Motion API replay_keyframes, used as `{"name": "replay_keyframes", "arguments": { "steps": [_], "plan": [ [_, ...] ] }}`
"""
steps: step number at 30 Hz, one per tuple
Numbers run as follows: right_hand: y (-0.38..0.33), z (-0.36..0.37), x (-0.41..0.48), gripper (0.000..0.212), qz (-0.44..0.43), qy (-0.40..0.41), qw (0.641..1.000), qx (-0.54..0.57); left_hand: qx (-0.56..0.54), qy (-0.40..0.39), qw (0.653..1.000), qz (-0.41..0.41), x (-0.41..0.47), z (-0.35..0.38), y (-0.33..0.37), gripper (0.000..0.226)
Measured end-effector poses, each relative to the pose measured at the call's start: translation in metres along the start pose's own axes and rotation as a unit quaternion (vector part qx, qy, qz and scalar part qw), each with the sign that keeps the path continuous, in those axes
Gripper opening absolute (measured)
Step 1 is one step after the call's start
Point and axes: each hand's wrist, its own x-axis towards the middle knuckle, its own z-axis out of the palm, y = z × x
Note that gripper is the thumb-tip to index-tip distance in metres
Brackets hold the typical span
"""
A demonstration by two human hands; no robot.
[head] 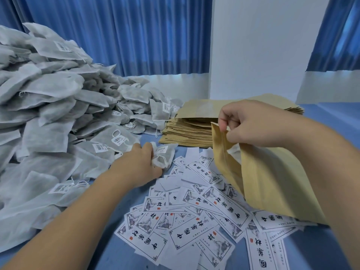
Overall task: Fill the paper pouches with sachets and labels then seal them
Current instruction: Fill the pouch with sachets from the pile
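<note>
Beside the sachet heap [48,114], a pouch stack [186,131] behind scattered labels [194,221].

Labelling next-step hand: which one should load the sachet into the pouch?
Left. The left hand grips a sachet beside the pile; the right hand is busy pinching open the paper pouch.

blue curtains [120,36], white wall [263,45], blue table [116,252]
</note>
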Motion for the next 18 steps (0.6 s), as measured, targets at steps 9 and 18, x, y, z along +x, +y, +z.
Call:
{"name": "replay_keyframes", "arguments": {
  "steps": [9, 18],
  "plan": [
    [0.001, 0.001, 0.001, 0.018, 0.001, 0.001, 1.0, -0.008, 0.023, -0.012, 0.999, 0.031, 0.003, 0.003, 0.006, 0.061],
    [0.001, 0.002, 0.002, 0.018, 0.0, -0.001, 1.0, -0.007, -0.076, 0.02, 0.997, -0.024, 0.01, 0.011, 0.018, 0.05]
  ]
}}
